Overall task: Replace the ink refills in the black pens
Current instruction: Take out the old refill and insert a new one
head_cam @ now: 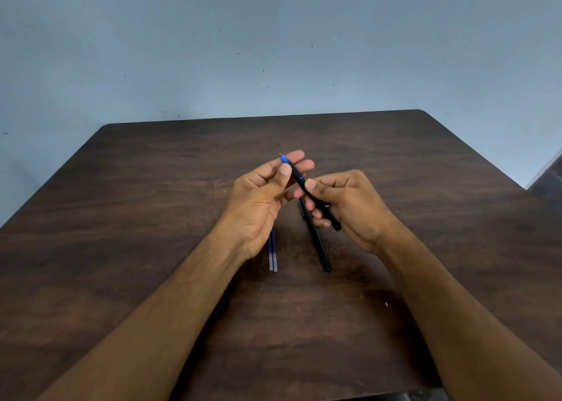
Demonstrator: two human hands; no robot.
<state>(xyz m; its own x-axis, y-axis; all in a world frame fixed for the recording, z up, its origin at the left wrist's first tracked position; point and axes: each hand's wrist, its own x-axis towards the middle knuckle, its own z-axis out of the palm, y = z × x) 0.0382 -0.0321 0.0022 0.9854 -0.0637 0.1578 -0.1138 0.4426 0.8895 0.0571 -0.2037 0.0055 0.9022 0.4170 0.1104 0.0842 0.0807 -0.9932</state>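
Both hands hold one black pen [299, 179] above the middle of the dark wooden table [152, 187]. My left hand [264, 199] pinches its front end, where a blue tip with a fine metal point sticks out. My right hand [346, 206] grips the rear of the barrel, thumb on top. A second black pen [319, 244] lies on the table under my right hand, pointing toward me. Two clear refills [272, 256] with blue ink lie side by side below my left wrist, partly hidden by it.
A pale blue wall [273, 50] rises behind the table's far edge. The table's right corner is cut at an angle, with floor visible beyond it. A dark object [419, 396] shows at the bottom edge.
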